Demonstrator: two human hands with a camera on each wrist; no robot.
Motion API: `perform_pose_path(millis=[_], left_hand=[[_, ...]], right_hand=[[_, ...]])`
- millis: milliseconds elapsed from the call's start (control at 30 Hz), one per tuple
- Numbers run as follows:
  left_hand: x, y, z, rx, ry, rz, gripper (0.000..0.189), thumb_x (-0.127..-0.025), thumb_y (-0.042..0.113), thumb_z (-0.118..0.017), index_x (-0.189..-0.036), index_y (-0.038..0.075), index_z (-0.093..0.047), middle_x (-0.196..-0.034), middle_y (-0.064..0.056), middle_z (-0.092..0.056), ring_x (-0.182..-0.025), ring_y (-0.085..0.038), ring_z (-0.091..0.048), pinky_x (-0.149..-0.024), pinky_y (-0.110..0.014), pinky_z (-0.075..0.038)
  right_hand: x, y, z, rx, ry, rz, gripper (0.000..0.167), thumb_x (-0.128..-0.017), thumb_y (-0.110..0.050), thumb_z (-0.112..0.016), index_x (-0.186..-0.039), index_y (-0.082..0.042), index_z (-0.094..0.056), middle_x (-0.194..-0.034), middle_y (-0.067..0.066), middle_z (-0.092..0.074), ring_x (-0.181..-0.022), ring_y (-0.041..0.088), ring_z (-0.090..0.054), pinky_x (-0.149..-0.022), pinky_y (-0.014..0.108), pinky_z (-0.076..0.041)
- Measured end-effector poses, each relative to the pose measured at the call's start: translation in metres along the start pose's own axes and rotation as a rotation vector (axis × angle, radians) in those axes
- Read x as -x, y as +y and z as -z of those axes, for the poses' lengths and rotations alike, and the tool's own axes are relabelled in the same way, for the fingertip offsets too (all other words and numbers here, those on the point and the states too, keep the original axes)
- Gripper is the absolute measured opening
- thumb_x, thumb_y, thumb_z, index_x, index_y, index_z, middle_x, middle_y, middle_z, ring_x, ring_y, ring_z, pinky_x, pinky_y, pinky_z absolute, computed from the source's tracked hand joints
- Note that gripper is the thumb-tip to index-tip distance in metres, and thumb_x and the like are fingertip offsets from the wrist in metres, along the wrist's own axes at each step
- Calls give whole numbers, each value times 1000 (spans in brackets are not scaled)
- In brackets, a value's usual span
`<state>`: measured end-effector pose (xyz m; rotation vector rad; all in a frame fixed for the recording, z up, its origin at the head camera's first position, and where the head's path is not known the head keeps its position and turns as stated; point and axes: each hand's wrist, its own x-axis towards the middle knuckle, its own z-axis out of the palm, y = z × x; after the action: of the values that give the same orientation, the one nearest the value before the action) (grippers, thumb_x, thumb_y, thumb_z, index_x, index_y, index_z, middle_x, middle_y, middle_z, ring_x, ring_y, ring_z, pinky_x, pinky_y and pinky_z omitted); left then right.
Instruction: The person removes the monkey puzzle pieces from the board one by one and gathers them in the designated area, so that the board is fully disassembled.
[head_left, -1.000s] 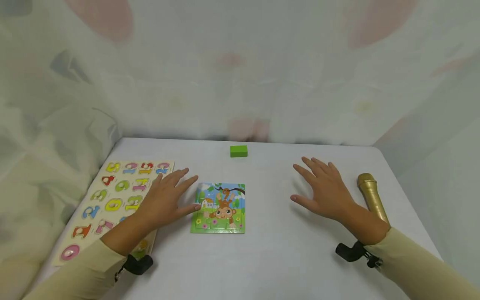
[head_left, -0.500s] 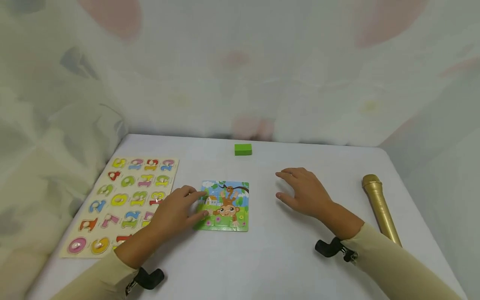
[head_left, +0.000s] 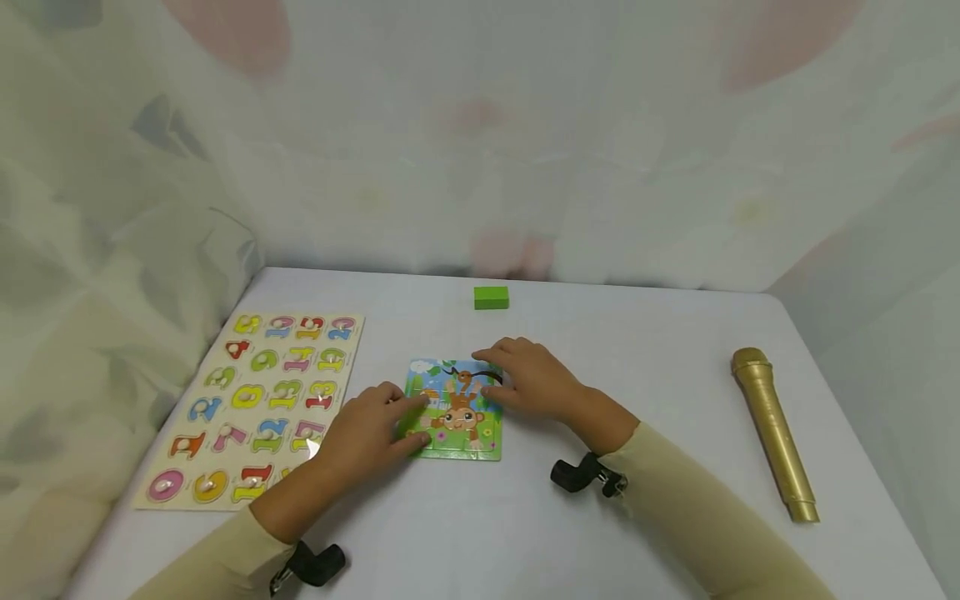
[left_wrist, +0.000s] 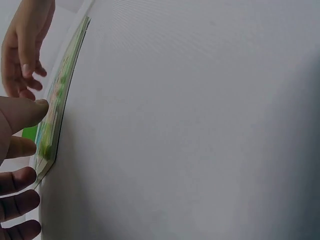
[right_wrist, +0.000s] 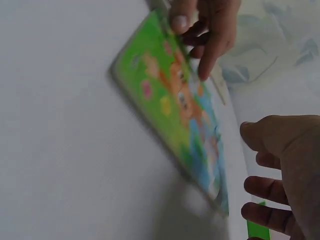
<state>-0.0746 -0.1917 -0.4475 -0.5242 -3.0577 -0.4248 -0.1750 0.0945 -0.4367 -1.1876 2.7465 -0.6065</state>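
Note:
A square jigsaw puzzle (head_left: 457, 418) with a monkey picture lies flat on the white table. My left hand (head_left: 367, 431) is at its left side, the thumb and fingertips over that edge; whether they touch it I cannot tell. Over the puzzle's upper right corner, my right hand (head_left: 534, 380) reaches in with thumb and fingers spread, holding nothing. In the right wrist view, a gap shows between the right thumb and the puzzle (right_wrist: 175, 100). The left wrist view has the left fingers (left_wrist: 20, 205) loosely extended beside the puzzle's edge (left_wrist: 64, 95).
A number peg board (head_left: 247, 417) lies at the left of the table. Behind the puzzle sits a green block (head_left: 491, 298). A gold microphone (head_left: 776, 437) rests near the right edge. Patterned cloth (head_left: 480, 167) hangs behind the table.
My right hand has moved left from the table's right half to the puzzle's upper right corner. My left hand has lowered to the puzzle's left edge. The head view has shifted slightly.

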Motion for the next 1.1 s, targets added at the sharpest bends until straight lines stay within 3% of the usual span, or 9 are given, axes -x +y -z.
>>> perform_pose_path(millis=[333,500,733,900,1100], left_hand=[[0,-1,-4,-73,14,-7,56,-88,50,-87,-136,22,-77,-109,-5,-63,-91,-21,-55,-75,-40,-48],[1,-1,-5,-89,19,-19,64,-84,57,-87,-137,22,-76,-106,-2,-61,-90,-20,-54,-75,-40,-46],[0,4,-7,-142,-6,-13,90,-74,82,-79,-143,25,-71,-111,0,-61,-94,-20,-52,-79,-44,-45],[0,13,-4,-126,-41,26,91,-74,76,-84,-144,20,-70,-114,-4,-61,-102,-25,-55,-85,-50,-48],[-1,19,0,-106,-54,37,86,-74,69,-89,-139,15,-73,-119,-6,-64,-110,-29,-59,-90,-55,-50]], right_hand=[[-41,-22,-10,-163,-39,-23,51,-104,-35,-71,-150,-14,-62,-132,6,-66,-121,22,-62,-102,44,-51],[-55,-28,-18,-118,-67,-27,50,-105,-35,-69,-152,-20,-60,-130,2,-66,-117,19,-61,-97,42,-51],[-66,-32,-28,-43,-112,-89,48,-104,-30,-64,-152,-27,-61,-131,-1,-63,-117,18,-58,-92,44,-46],[-71,-34,-32,-33,-145,-96,51,-102,-24,-62,-153,-31,-60,-139,0,-60,-122,19,-56,-94,46,-44],[-76,-36,-34,-42,-168,-100,50,-101,-25,-64,-151,-33,-61,-137,-1,-60,-120,18,-55,-94,46,-43]])
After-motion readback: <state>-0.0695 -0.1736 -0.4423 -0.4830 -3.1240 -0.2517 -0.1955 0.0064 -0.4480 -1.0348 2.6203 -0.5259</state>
